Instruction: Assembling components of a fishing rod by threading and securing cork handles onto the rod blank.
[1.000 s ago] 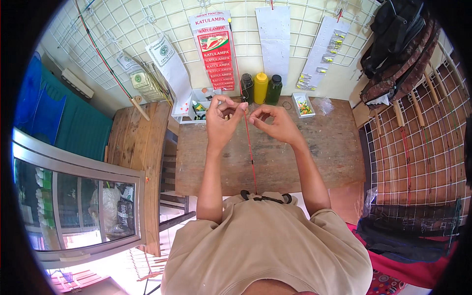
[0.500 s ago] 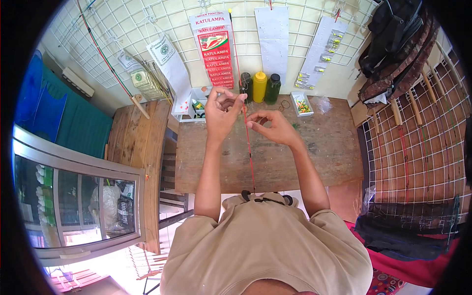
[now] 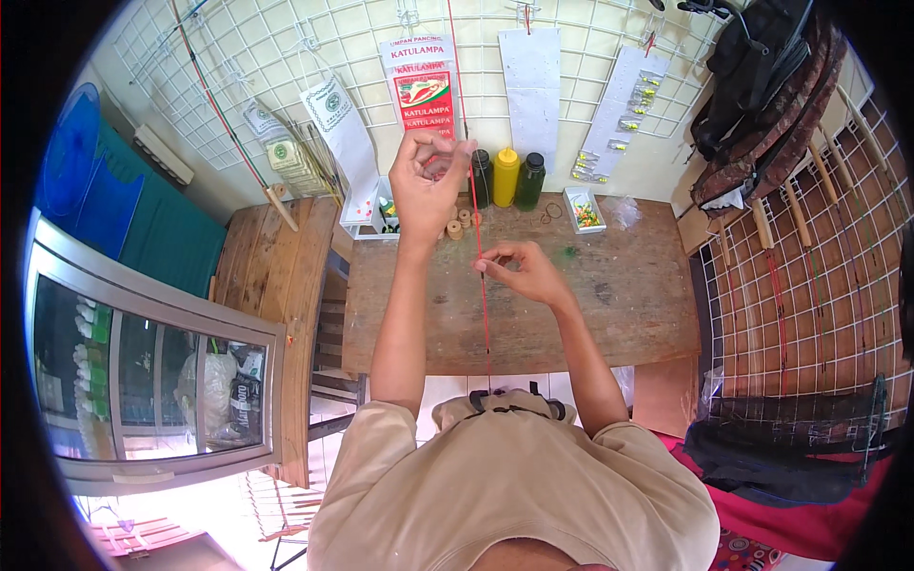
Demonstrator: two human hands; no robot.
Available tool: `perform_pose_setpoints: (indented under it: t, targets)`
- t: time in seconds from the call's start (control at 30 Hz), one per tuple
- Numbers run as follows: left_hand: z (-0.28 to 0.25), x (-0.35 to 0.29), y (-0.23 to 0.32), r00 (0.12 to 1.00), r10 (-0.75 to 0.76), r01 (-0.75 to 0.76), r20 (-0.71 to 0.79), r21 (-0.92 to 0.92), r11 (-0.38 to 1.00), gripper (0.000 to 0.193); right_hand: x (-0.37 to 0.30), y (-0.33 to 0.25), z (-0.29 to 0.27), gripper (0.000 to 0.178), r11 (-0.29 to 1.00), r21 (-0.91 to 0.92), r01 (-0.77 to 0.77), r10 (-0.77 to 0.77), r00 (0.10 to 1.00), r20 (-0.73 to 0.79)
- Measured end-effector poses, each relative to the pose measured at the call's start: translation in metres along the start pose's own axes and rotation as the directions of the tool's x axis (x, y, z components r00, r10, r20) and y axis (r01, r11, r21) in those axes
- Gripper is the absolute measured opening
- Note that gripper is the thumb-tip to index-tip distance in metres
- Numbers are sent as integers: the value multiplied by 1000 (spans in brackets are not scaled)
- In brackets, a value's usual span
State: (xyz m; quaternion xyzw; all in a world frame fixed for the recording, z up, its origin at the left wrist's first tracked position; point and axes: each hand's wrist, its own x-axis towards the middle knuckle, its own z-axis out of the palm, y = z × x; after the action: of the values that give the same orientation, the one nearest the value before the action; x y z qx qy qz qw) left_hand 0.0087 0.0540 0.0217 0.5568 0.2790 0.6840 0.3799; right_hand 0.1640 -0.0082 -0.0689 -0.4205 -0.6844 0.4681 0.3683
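Note:
A thin red fishing rod (image 3: 485,314) with dark bands runs upright through the middle of the view, from near my waist up past the wall grid. My right hand (image 3: 524,271) pinches it between thumb and forefinger, over the wooden table. Higher up, my left hand (image 3: 430,181) has its fingers curled, with thumb and fingertip brought together right beside the rod. Whether those fingers grip the rod or a fine line is too small to tell. Several round cork-coloured rings (image 3: 455,228) lie on the table behind my left wrist.
Behind the hands stand a yellow squeeze bottle (image 3: 506,179) and dark bottles (image 3: 528,183). A white box of small colourful pieces (image 3: 584,209) sits right of them. Red packets (image 3: 425,95) hang from the wire grid. A glass-fronted cabinet (image 3: 271,381) is at left; bags (image 3: 762,114) hang at right.
My left hand has moved up and away along the rod, while my right hand has slid slightly nearer. The rod's yellow-tipped end has left the view at the top. The cork-coloured rings show more.

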Motion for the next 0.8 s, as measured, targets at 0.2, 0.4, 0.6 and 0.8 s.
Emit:
perform_pose_setpoints:
  t: [0.2,0.4,0.6,0.8]
  targets:
    - [12,-2,10,995,95,-95,8,56,994,28,-1,-8,2,16,992,-38,122,-127,967,-219]
    - [-19,-71,-23,957,-168,112,234,234,966,37,6,-21,-1,18,943,-161,293,-334,836,-435]
    - [-22,-112,-18,899,-356,242,254,389,889,19,4,-39,3,14,942,-236,240,-326,828,-457]
    - [-30,-103,-23,959,-250,191,135,348,918,18,2,-55,17,30,939,-85,334,-325,778,-538]
